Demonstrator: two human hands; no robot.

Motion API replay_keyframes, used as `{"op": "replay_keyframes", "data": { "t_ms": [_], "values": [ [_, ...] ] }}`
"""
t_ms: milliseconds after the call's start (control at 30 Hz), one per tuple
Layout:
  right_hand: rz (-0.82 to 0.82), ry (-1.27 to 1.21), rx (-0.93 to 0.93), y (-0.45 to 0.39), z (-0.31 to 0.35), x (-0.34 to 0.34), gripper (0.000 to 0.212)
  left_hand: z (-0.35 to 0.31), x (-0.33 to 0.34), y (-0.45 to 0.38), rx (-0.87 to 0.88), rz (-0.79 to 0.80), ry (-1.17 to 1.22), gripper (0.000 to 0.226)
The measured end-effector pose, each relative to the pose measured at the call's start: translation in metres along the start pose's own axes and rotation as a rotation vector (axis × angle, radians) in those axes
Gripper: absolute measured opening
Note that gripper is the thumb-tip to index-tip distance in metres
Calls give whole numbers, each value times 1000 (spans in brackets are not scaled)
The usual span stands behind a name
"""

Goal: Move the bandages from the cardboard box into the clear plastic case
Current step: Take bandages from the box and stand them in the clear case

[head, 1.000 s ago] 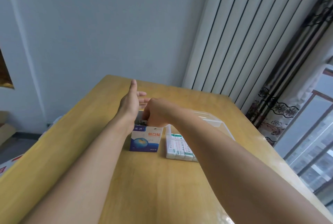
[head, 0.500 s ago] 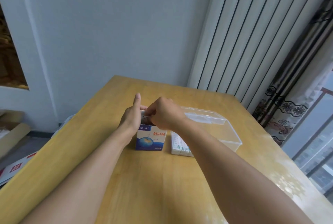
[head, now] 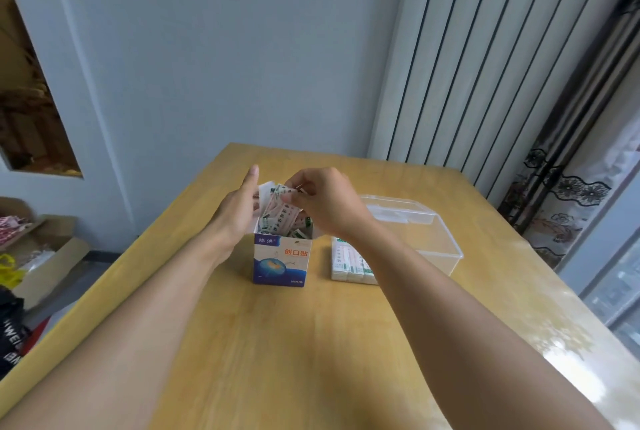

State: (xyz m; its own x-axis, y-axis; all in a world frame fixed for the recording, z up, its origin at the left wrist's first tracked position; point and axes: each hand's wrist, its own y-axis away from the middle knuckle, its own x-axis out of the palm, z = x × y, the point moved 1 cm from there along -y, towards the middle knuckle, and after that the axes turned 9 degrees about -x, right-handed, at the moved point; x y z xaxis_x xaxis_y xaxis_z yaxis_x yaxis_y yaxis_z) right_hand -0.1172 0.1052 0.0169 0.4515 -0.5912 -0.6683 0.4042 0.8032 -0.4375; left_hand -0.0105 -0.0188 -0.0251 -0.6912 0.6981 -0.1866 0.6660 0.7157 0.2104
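A blue and white cardboard box stands upright mid-table, its top open and full of wrapped bandages. My left hand presses flat against the box's left side and open flap. My right hand hovers over the opening, its fingers pinched on a bunch of bandages that stick up out of the box. To the right lies the clear plastic case, lid open behind it. A neat stack of bandages rests at the case's near left end, partly hidden by my right forearm.
The wooden table runs to a grey wall at the back. A radiator and patterned curtains stand at the right. Cardboard boxes and bags sit on the floor to the left.
My right hand has risen from inside the box with a bunch of bandages pinched in its fingers. The left hand stays against the box. The camera has tilted up.
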Motion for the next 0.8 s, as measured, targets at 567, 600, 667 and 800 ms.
{"op": "replay_keyframes", "data": {
  "t_ms": [567, 600, 667, 800],
  "values": [
    [4, -117, 71, 9, -7, -4, 18, 3, -18, 2, 220, 116, -454, 55],
    [-14, -141, 60, 11, -9, -3, 18, 2, -19, 3, 234, 123, -441, 41],
    [-60, -190, 37, 14, -10, -2, 17, -3, -21, 2, 267, 121, -363, 19],
    [-183, -309, 30, 8, -15, -6, 18, -5, -18, -6, 276, 139, -422, 13]
  ]
}}
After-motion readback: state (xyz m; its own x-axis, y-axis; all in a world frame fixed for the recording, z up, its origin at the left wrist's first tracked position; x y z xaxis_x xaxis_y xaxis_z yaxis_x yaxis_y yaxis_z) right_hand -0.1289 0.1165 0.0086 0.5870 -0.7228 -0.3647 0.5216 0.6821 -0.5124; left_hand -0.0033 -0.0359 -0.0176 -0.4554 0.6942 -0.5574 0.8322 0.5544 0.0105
